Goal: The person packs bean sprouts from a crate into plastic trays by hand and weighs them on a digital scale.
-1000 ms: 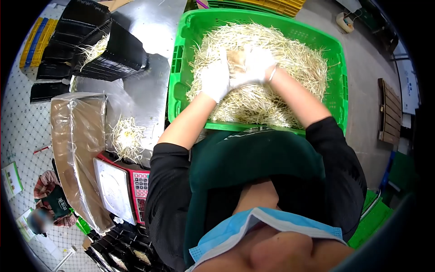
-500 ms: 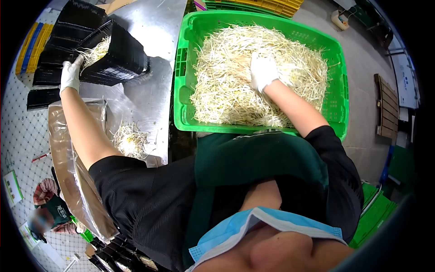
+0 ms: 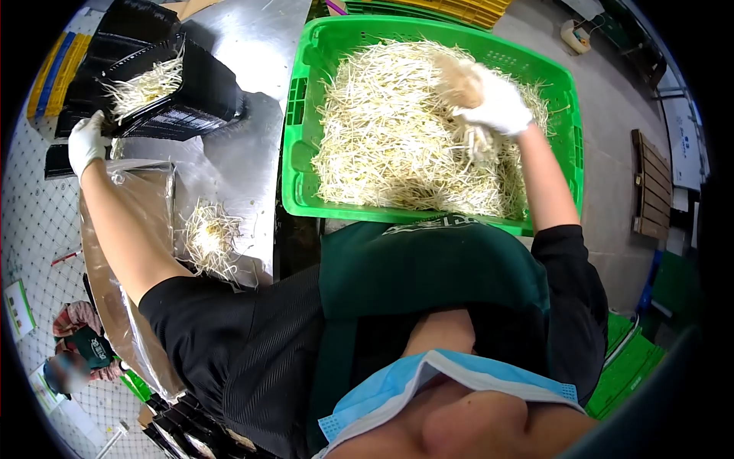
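Note:
A white glove covers my left hand, whose fingers grip the near left corner of a black plastic container. Bean sprouts lie in the mouth of that container, which rests tilted on its side. In the large green crate, a deep heap of bean sprouts fills most of the space. My right hand, also gloved, is over the right part of the heap. A bunch of sprouts hangs below its closed fingers, and motion blurs the fingertips.
A small loose pile of sprouts sits on the metal table. Beside it stands a box lined with clear plastic. More black containers stand at the far left. Another person is at the lower left.
My right hand has moved right and up from the middle of the heap, now with a bunch of sprouts. My left hand has shifted left and down along the container, which has tipped slightly.

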`<act>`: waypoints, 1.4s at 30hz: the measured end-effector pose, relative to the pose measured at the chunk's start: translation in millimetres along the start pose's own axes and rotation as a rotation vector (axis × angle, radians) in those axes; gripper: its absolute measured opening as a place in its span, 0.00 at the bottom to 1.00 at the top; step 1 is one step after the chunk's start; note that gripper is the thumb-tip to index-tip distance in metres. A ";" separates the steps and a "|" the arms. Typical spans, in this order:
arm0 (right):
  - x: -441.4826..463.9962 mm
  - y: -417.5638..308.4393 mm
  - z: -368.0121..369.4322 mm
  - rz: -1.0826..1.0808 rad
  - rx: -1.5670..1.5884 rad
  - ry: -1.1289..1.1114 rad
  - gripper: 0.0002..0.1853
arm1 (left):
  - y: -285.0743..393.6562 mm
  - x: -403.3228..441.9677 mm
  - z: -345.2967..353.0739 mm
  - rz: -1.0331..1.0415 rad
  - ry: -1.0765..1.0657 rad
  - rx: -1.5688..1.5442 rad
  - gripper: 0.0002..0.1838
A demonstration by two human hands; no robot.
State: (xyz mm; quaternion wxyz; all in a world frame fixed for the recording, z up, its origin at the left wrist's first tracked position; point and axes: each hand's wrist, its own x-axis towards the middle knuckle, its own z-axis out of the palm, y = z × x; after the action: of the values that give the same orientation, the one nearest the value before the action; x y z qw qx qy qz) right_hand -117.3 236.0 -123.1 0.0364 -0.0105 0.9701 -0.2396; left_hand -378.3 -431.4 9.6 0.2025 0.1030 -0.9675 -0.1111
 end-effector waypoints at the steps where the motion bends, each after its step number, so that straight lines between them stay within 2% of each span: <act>1: 9.4 -9.2 7.8 0.146 -0.095 -0.206 0.48 | 19.1 -22.1 -18.1 -0.046 0.019 -0.350 0.22; 2: 15.1 -21.9 23.4 0.189 -0.240 -0.344 0.49 | 39.6 -46.5 -37.2 -0.092 0.039 -0.700 0.18; 3: 13.1 2.2 64.5 0.030 -0.439 -0.023 0.48 | 24.9 -39.4 -45.6 -0.175 0.011 -1.013 0.10; 4: 14.1 8.0 76.5 -0.061 -0.528 0.135 0.48 | 21.6 -40.9 -54.4 -0.339 0.078 -1.244 0.08; 5: 13.1 0.0 78.4 -0.137 -0.620 0.302 0.48 | 22.5 -55.3 -70.8 -0.389 0.046 -1.294 0.07; 7: 22.7 -14.8 60.3 0.192 -0.432 -0.353 0.49 | 10.9 -79.6 -88.7 -0.429 0.017 -1.412 0.06; 8: 22.5 -6.5 59.0 0.185 -0.429 -0.350 0.49 | 23.9 -99.0 -95.0 -0.414 0.022 -1.484 0.07; 9: 23.9 10.7 55.5 0.149 -0.293 -0.323 0.50 | 37.0 -123.6 -89.3 -0.469 0.091 -1.531 0.07; 10: 23.8 25.0 50.9 0.109 -0.162 -0.298 0.51 | 21.0 -140.0 -82.8 -0.367 -0.170 -1.618 0.08; 11: 11.8 24.4 31.3 0.106 -0.012 -0.221 0.52 | 23.8 -163.8 -63.8 -0.334 -0.229 -1.607 0.12; 12: 13.4 58.2 44.4 -0.014 0.055 0.049 0.51 | 79.0 -209.8 -56.3 -0.422 -0.233 -1.595 0.07; 13: 9.6 53.7 29.5 -0.021 0.201 0.029 0.50 | 99.1 -239.9 -29.5 -0.462 -0.167 -1.537 0.06; 14: 3.0 45.6 5.4 -0.028 0.344 0.010 0.50 | 115.5 -261.0 -1.1 -0.504 -0.250 -1.536 0.07; 15: -1.7 35.3 -15.9 -0.038 0.336 0.013 0.50 | 150.9 -289.0 15.6 -0.577 -0.302 -1.591 0.08; 16: -4.6 20.1 -34.7 -0.206 0.184 -0.016 0.50 | 182.1 -307.6 34.6 -0.557 -0.316 -1.624 0.13; 17: -5.4 6.1 -43.4 -0.376 0.031 -0.046 0.50 | 204.4 -319.8 49.7 -0.477 -0.325 -1.619 0.16; 18: -2.5 -6.2 -44.0 -0.663 -0.158 0.070 0.44 | 223.9 -329.4 58.5 -0.399 -0.324 -1.610 0.19; 20: 6.6 -29.9 -35.0 -0.847 -0.500 0.137 0.40 | 272.4 -343.2 42.5 -0.077 -0.396 -1.217 0.21; 21: 14.0 -48.9 -32.2 -0.840 -0.602 0.021 0.25 | 288.8 -355.2 50.3 0.131 -0.212 -0.988 0.23; 22: 20.7 -65.3 -25.2 -0.886 -0.602 0.017 0.25 | 299.9 -365.7 57.5 0.322 -0.040 -0.737 0.24; 24: 32.5 -95.8 -3.2 -0.829 -0.632 0.028 0.24 | 304.4 -379.6 54.9 0.223 -0.417 -0.716 0.33; 25: 37.4 -108.8 14.8 -0.904 -0.593 0.192 0.15 | 301.5 -388.7 57.4 0.046 -0.435 -0.816 0.34; 26: 37.1 -136.3 25.0 -0.839 -0.608 0.198 0.15 | 293.5 -397.9 65.0 -0.130 -0.444 -0.916 0.37; 27: 28.3 -168.4 32.1 -0.838 -0.561 0.139 0.16 | 277.8 -405.7 82.1 -0.364 -0.359 -1.414 0.36; 28: 19.4 -196.7 38.7 -0.838 -0.516 0.077 0.18 | 262.7 -410.9 78.0 -0.486 -0.307 -1.698 0.32; 29: 16.5 -214.4 55.9 -0.948 -0.377 0.202 0.23 | 243.4 -415.4 62.1 -0.473 -0.209 -1.790 0.31; 30: 14.7 -235.2 68.3 -1.089 -0.255 0.224 0.28 | 222.9 -420.8 46.6 -0.454 -0.108 -1.879 0.31; 31: 10.0 -260.3 80.0 -1.156 -0.185 0.168 0.28 | 200.6 -426.2 40.2 -0.434 0.078 -1.906 0.32; 32: 3.4 -287.8 92.1 -1.222 -0.115 0.111 0.29 | 178.3 -430.4 24.5 -0.466 0.168 -1.931 0.34; 34: -18.0 -349.2 113.6 -1.284 -0.176 0.003 0.31 | 132.1 -441.2 -5.0 -0.700 0.410 -2.030 0.36; 35: -25.8 -373.1 137.2 -1.438 0.007 0.167 0.32 | 97.2 -447.3 -14.0 -0.539 0.451 -1.976 0.35; 36: -33.8 -402.1 158.4 -1.480 0.064 0.121 0.31 | 62.4 -450.5 -23.5 -0.482 0.534 -2.023 0.32; 38: -59.6 -464.0 192.0 -1.565 0.142 0.164 0.36 | 1.4 -467.5 -47.7 -0.486 0.653 -1.800 0.28; 40: -88.8 -514.3 213.2 -1.581 0.138 0.099 0.34 | -42.3 -484.7 -62.1 -0.634 0.798 -1.735 0.21; 42: -106.3 -554.7 233.3 -1.477 -0.161 -0.242 0.29 | -84.1 -499.0 -74.6 -0.771 0.923 -1.655 0.17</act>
State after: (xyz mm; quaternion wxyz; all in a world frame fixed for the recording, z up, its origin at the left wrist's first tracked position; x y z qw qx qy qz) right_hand 8.0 -359.1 -63.6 -0.0285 -0.6874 0.7145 -0.1274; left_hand 113.1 -402.7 -129.4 0.5134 0.2677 -0.3161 -0.7516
